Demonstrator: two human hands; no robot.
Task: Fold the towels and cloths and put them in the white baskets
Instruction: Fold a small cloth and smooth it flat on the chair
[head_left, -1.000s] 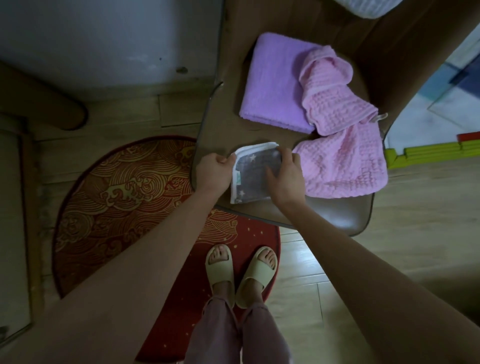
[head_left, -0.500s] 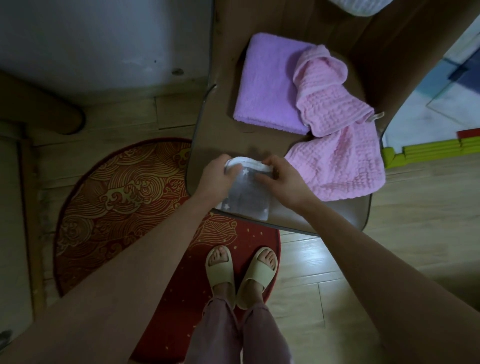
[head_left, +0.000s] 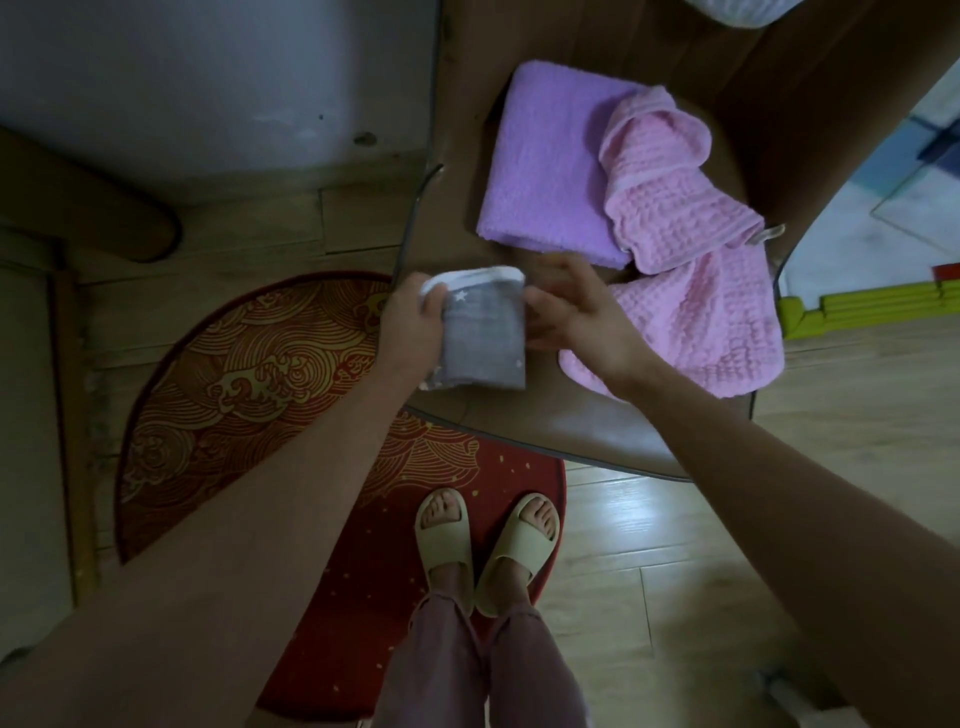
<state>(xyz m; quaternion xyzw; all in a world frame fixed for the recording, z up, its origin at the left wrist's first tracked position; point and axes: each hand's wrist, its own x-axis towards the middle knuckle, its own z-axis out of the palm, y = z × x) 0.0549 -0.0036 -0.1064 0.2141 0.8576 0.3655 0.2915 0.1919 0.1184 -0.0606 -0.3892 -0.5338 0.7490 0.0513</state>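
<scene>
Holding a small folded grey cloth (head_left: 480, 338) just above the near part of the brown tabletop (head_left: 550, 421), left hand (head_left: 415, 332) clamped on its left edge, thumb lying over the front face. White trim along the cloth's top fold, small white stars on the grey. Right hand (head_left: 582, 317) just right of that grip, fingers loose and spread, fingertips touching or almost touching the cloth's right edge; cannot tell whether anything is pinched. Beyond the right hand, a pink waffle towel (head_left: 691, 260), rumpled, unfolded, draped partly over a folded purple towel (head_left: 550, 166) farther off and up from the grip. At the far top edge, a sliver of something white (head_left: 737, 10), too cropped to name. Below the grip, a red patterned rug (head_left: 249, 395) on a wooden floor (head_left: 649, 551), feet in pale slippers (head_left: 488, 545).
</scene>
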